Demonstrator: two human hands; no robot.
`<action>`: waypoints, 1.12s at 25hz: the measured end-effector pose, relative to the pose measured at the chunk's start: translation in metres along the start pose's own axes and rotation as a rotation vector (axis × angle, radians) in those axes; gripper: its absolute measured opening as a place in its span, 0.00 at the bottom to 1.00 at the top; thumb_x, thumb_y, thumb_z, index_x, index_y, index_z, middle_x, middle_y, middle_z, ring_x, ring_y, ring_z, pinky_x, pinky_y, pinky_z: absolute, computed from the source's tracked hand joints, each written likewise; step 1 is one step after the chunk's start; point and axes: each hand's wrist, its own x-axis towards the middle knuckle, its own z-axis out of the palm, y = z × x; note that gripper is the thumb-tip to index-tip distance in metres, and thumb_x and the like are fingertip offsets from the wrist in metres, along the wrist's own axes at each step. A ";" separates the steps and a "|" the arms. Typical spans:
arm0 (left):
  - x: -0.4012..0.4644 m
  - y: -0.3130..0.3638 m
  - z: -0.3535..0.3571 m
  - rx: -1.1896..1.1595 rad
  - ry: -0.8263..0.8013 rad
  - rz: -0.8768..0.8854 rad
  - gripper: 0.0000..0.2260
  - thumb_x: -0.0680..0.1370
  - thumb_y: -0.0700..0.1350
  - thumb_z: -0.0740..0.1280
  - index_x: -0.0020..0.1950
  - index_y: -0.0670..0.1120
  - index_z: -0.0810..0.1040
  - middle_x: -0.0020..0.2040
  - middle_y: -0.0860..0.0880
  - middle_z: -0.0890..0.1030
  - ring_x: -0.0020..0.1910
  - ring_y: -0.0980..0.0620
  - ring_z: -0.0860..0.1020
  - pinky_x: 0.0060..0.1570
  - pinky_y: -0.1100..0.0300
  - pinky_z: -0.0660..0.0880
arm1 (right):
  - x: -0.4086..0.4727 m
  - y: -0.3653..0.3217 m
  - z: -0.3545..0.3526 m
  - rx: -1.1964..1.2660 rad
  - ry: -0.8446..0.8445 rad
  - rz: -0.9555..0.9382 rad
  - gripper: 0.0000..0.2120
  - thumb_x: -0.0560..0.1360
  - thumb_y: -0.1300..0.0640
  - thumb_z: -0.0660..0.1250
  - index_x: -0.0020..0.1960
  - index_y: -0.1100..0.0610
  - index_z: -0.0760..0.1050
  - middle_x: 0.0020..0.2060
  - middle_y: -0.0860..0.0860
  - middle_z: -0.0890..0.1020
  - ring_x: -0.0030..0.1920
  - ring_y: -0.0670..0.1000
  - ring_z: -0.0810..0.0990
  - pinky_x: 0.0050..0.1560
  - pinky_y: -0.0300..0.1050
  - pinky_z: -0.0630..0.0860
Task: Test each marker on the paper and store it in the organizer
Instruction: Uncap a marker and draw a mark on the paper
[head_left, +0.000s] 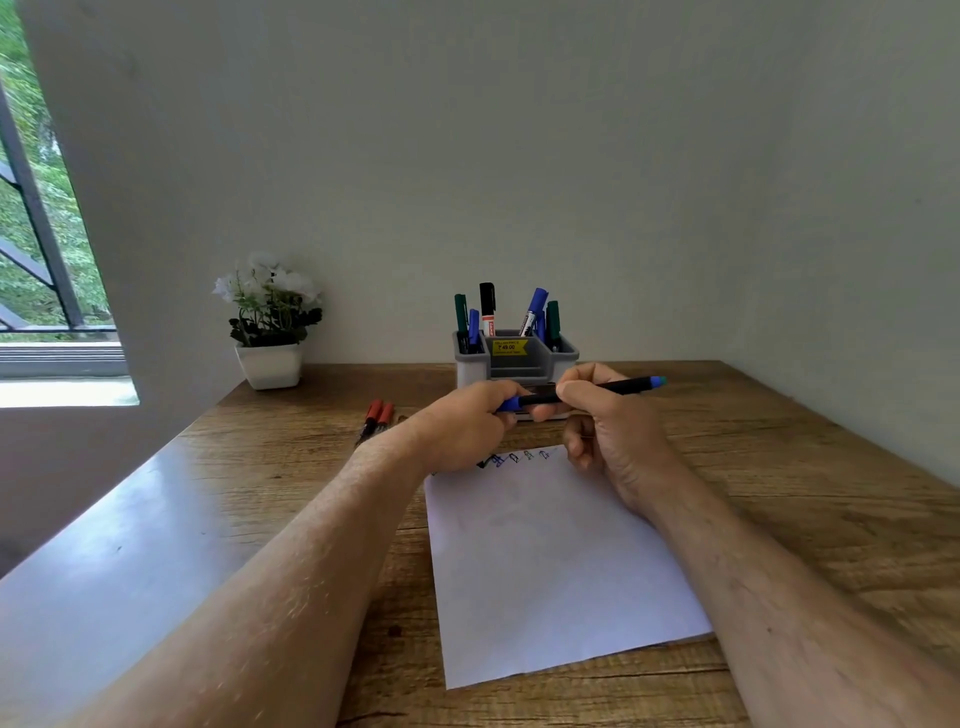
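Slim black marker with blue cap (587, 393), held level above white paper sheet (556, 561) near grey plastic organizer (566, 353): left hand (467, 421) gripped cap, right hand (602, 415) pinched barrel; a straight pull apart seemed best.

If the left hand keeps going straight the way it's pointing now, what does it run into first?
Probably the organizer. The left hand, gripping the blue cap end of the marker, points forward and a little right, with the organizer's front just beyond. The right hand is close alongside; depth is uncertain.
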 end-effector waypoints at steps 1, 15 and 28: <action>0.000 0.001 0.000 -0.032 0.020 -0.003 0.11 0.83 0.41 0.58 0.62 0.53 0.72 0.50 0.48 0.77 0.46 0.51 0.76 0.43 0.58 0.72 | 0.000 0.000 0.000 0.000 0.005 -0.007 0.06 0.78 0.60 0.66 0.43 0.55 0.74 0.40 0.60 0.86 0.21 0.48 0.72 0.22 0.38 0.68; -0.001 -0.002 -0.019 -1.182 0.408 -0.075 0.13 0.73 0.37 0.74 0.55 0.41 0.75 0.45 0.39 0.83 0.33 0.51 0.79 0.32 0.64 0.80 | 0.006 -0.002 -0.005 0.103 0.075 -0.060 0.03 0.73 0.61 0.72 0.43 0.59 0.79 0.36 0.59 0.84 0.22 0.49 0.73 0.20 0.37 0.65; 0.004 -0.015 -0.012 -1.110 0.538 -0.060 0.06 0.76 0.41 0.71 0.51 0.41 0.80 0.44 0.40 0.85 0.37 0.49 0.81 0.36 0.62 0.81 | -0.005 0.007 0.004 -0.657 0.006 -0.302 0.08 0.75 0.52 0.72 0.39 0.52 0.78 0.30 0.50 0.82 0.29 0.42 0.77 0.28 0.31 0.71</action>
